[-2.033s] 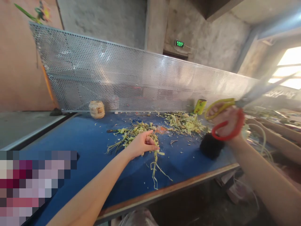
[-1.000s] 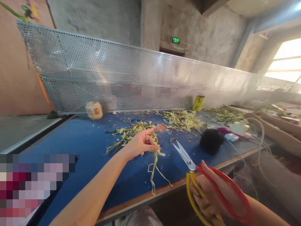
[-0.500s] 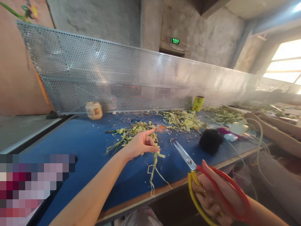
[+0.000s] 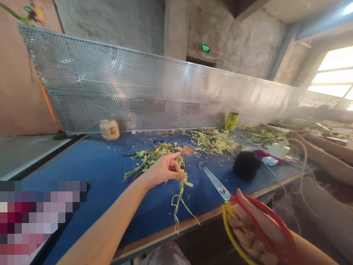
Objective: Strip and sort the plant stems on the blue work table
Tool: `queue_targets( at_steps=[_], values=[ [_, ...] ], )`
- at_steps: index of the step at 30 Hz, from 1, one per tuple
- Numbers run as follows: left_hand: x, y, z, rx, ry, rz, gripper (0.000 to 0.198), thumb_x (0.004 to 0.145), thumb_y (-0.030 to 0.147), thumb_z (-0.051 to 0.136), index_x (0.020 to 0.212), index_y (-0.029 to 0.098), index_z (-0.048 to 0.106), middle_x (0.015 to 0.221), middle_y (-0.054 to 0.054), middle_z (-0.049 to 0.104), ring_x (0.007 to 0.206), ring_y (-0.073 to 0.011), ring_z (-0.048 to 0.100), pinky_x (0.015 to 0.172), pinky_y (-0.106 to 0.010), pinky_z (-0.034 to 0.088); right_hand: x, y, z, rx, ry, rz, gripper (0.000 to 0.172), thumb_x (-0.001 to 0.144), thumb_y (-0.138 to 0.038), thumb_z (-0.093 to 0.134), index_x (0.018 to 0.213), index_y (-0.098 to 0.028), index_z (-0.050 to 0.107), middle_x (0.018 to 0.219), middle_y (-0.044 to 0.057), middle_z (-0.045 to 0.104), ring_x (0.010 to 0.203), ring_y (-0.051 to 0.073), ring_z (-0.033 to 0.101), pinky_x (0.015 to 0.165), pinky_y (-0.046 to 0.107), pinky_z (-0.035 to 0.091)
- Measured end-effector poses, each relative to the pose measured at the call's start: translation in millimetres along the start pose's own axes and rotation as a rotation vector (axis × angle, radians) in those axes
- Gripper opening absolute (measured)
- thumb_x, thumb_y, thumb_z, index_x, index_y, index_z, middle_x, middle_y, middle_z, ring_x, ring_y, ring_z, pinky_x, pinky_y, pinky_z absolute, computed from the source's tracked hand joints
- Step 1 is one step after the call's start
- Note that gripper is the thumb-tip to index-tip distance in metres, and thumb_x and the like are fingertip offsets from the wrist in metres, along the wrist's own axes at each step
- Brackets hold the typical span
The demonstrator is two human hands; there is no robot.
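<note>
My left hand pinches a pale green dried plant stem between thumb and fingers, its index finger stretched out. Thin root-like strands hang from the stem towards the table's front edge. In my right hand is a pair of scissors with one red and one yellow handle. Their blades are closed and point up and left, a short way right of the stem, not touching it. Just behind my left hand lies a heap of dried plant pieces, partly covered by the hand.
A second plant heap lies farther back, beside a yellow-green can. A twine roll stands at the left rear. A black fluffy ball sits right of the scissors. The perforated metal screen bounds the blue table. Another person's arm is at right.
The scissor blades, slightly apart before, have come together. The hanging strands have swung slightly left. My left hand keeps its pinch with hardly any movement.
</note>
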State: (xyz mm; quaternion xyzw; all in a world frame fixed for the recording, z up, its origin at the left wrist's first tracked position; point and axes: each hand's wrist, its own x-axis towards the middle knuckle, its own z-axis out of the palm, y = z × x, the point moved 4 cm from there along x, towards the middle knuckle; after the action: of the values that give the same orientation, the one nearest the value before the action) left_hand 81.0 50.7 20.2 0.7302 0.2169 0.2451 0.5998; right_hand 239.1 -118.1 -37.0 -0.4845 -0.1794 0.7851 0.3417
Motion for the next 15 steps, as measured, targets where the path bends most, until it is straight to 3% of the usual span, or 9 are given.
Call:
queue_targets(
  at_steps=[4,9,12,15],
  values=[
    [-0.1,-0.3,-1.0,0.002,0.0,-0.003,0.09,0.057,0.019,0.07,0.131,0.01,0.021,0.06,0.003,0.057,0.059,-0.0111,0.053,0.052,-0.023,0.032,-1.2,1.0,4.4,0.038,0.017,0.056,0.07,0.068,-0.074,0.008,0.047,-0.015,0.04,0.034,-0.005,0.027,0.025,0.001,0.016,0.027,0.012,0.01],
    [-3.8,10.5,-6.0,-0.142,0.045,0.043,0.088,0.057,0.017,0.07,0.13,0.01,0.023,0.056,0.006,0.053,0.069,-0.0147,0.059,0.069,-0.028,0.039,-2.8,-4.8,8.7,0.001,0.017,-0.027,0.066,0.074,-0.067,0.013,0.05,-0.015,0.044,0.041,-0.003,0.034,0.031,0.003,0.029,0.031,0.013,0.021],
    [-6.7,16.6,-9.7,-0.25,0.071,0.074,0.086,0.058,0.014,0.069,0.13,0.01,0.023,0.055,0.008,0.051,0.067,-0.0118,0.059,0.074,-0.029,0.039,-3.2,-18.1,0.8,-0.174,0.201,-0.04,0.058,0.071,-0.067,0.025,0.051,-0.016,0.043,0.04,-0.004,0.033,0.032,0.004,0.03,0.033,0.015,0.024],
    [-7.9,17.6,-11.4,-0.287,0.066,0.084,0.086,0.059,0.013,0.069,0.13,0.01,0.023,0.054,0.009,0.05,0.067,-0.0102,0.058,0.078,-0.029,0.039,-1.1,-56.2,-11.2,-0.677,0.538,-0.271,0.043,0.065,-0.061,0.044,0.056,-0.018,0.044,0.041,-0.005,0.037,0.034,0.007,0.033,0.034,0.019,0.025]
  ],
)
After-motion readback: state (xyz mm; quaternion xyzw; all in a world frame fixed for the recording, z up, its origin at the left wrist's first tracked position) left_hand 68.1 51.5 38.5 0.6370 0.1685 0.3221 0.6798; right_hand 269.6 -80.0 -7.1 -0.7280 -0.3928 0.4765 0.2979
